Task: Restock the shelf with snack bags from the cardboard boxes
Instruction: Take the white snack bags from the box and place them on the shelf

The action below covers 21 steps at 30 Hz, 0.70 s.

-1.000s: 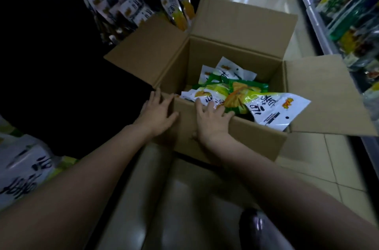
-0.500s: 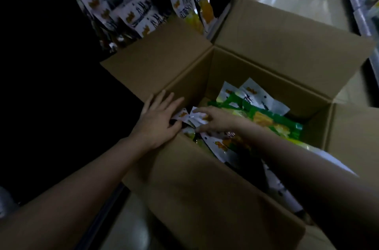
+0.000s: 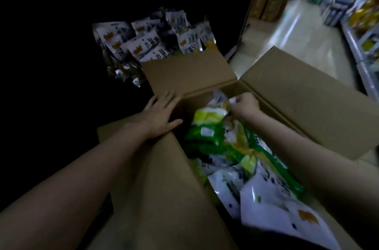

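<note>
- One head view: left hand [image 3: 162,115] lies flat, fingers spread, on the cardboard box [image 3: 164,188] flap; right hand [image 3: 245,106] pinches a snack bag [image 3: 218,99] inside the box.
- Risk: a corner pinch may slip, or drag neighbouring bags [image 3: 207,139] out.
- Shelf bags [image 3: 143,44] sit beyond the box in darkness; the shelf itself is unreadable.

My bare left forearm [image 3: 82,167] and bare right forearm [image 3: 307,147] show no sleeve anywhere in view. My left hand [image 3: 162,112] and right hand [image 3: 245,106] carry no glove, ring, watch or band.
</note>
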Motion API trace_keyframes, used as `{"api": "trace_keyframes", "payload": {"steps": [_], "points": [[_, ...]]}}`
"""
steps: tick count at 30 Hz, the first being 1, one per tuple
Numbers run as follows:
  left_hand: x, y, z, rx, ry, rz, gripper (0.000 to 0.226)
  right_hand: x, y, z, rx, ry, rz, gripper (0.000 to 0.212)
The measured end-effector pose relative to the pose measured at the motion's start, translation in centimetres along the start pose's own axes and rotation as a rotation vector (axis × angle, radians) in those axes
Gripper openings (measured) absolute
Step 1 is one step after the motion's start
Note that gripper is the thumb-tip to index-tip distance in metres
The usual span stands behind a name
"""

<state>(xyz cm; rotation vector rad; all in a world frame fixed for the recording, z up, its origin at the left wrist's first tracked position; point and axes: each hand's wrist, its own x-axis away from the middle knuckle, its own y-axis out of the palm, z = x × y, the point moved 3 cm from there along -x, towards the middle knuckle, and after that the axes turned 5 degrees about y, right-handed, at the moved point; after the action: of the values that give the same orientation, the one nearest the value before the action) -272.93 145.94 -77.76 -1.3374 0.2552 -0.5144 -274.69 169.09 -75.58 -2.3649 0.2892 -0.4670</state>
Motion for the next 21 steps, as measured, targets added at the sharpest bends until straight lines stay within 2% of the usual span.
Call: {"api": "trace_keyframes", "payload": {"steps": [1, 3, 5, 7, 8, 9, 11, 14, 17, 19, 21], "points": [[-0.1, -0.5, 0.2, 0.008, -0.032, 0.021, 0.079, -0.1, -1.4, -0.7, -0.118, 0.01, 0.004, 0.01], [0.0, -2.1, 1.2, 0.171, -0.035, 0.147, 0.085, 0.8, -3.7, -2.4, -0.278, -0.031, -0.038, 0.024], [0.4, -4.3, 2.3, 0.555, -0.03, 0.28, 0.083, 2.5, -5.2, -4.5, -0.28, -0.152, -0.096, 0.019], [0.9, -5.9, 2.7, 1.084, -0.076, 0.363, 0.062, 4.8, -5.8, -7.0, -0.245, -0.295, -0.135, 0.023], [1.2, -6.5, 2.7, 1.276, -0.11, 0.383, 0.046, 5.8, -5.9, -8.2, -0.239, -0.367, -0.139, 0.028], [1.5, -7.1, 2.4, 1.389, -0.134, 0.412, 0.044, 6.8, -6.0, -9.4, -0.24, -0.426, -0.135, 0.03], [2.5, -8.5, 1.6, 1.427, -0.182, 0.499, 0.061, 8.5, -5.6, -11.5, -0.276, -0.505, -0.126, 0.034], [5.8, -11.2, -0.3, 1.359, -0.253, 0.756, 0.056, 11.1, -4.0, -13.8, -0.303, -0.579, -0.116, 0.048], [10.9, -13.8, -3.6, 1.299, -0.342, 1.014, 0.05, 13.3, -1.8, -16.1, -0.333, -0.621, -0.121, 0.037], [15.0, -15.0, -6.8, 1.261, -0.414, 1.136, 0.048, 14.4, -0.4, -18.0, -0.45, -0.606, -0.17, 0.026], [19.2, -15.4, -10.5, 1.235, -0.49, 1.214, 0.048, 15.5, 1.4, -20.2, -0.468, -0.628, -0.25, 0.031]]}}
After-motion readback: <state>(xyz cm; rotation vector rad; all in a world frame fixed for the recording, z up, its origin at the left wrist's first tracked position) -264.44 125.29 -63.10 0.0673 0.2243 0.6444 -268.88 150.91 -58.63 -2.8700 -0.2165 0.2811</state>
